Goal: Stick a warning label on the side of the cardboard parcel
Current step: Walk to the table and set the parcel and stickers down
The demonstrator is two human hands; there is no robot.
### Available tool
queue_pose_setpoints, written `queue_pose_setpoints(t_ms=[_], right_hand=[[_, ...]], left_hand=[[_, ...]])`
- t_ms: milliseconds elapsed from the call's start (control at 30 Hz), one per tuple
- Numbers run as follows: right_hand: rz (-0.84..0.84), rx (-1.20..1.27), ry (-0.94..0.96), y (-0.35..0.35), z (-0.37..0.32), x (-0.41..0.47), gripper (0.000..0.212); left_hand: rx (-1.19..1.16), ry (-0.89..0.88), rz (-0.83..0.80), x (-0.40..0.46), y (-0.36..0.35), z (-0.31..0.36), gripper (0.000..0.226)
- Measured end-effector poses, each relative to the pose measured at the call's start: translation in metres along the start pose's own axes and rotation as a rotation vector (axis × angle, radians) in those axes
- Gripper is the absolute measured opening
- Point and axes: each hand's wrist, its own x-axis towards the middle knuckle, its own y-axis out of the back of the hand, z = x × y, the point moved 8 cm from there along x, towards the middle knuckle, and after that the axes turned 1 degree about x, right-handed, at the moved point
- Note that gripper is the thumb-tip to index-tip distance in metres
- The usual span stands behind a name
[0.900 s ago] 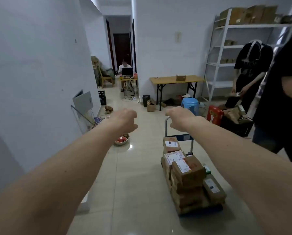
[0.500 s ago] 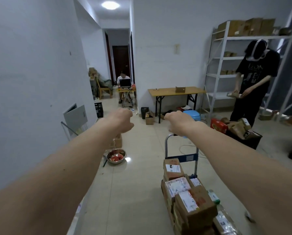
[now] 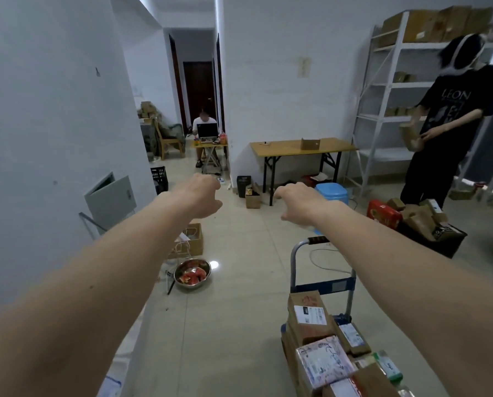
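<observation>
Several cardboard parcels (image 3: pixel 311 319) with white shipping labels are stacked on a blue hand trolley (image 3: pixel 322 285) at the lower right. Both my arms reach straight out over the floor, well above and beyond the stack. My left hand (image 3: pixel 199 196) is curled into a loose fist, palm down. My right hand (image 3: pixel 299 202) hangs above the trolley handle with its fingers loosely curled and apart. Neither hand shows anything in it, and neither touches a parcel. No warning label is visible.
A steel bowl (image 3: pixel 192 273) of red pieces and a small open box (image 3: pixel 192 239) sit on the floor to the left. A person in black (image 3: pixel 451 124) stands by white shelving (image 3: pixel 383 87) on the right. Ahead stand a wooden table (image 3: pixel 299 149) and a blue stool (image 3: pixel 331 193).
The view has tilted up, so the parcel stack has slid lower in frame. Both arms stay stretched out; the right hand's fingers have loosened. The person in black has shifted right.
</observation>
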Motion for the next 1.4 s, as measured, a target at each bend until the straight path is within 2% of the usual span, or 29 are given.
queue_pose_setpoints(t_ms=[133,300,467,767,867,967,1067,1400], right_hand=[[-0.008,0.035,-0.023,-0.012,-0.007,0.085,0.033],[0.016,0.024,-0.044,-0.019,-0.013,0.184,0.035],[-0.015,0.000,-0.085,-0.040,0.003,0.256,0.038],[-0.061,0.042,-0.159,-0.095,0.075,0.400,0.039],[-0.052,0.079,-0.177,-0.102,0.114,0.459,0.040],[-0.064,0.099,-0.184,-0.100,0.155,0.519,0.048],[-0.034,0.050,-0.189,-0.098,0.192,0.582,0.040],[-0.059,-0.008,-0.161,-0.152,0.260,0.746,0.042]], left_hand=[[0.034,-0.030,0.012,0.067,-0.010,-0.043,0.040],[0.040,-0.049,0.003,0.156,-0.021,-0.094,0.045],[0.053,-0.101,-0.016,0.238,-0.047,-0.112,0.044],[0.073,-0.158,-0.043,0.401,-0.108,-0.120,0.044],[0.066,-0.154,-0.045,0.475,-0.111,-0.118,0.040],[0.050,-0.165,-0.020,0.553,-0.105,-0.108,0.045],[0.052,-0.188,0.018,0.624,-0.113,-0.098,0.041],[0.023,-0.212,-0.084,0.804,-0.200,-0.093,0.030]])
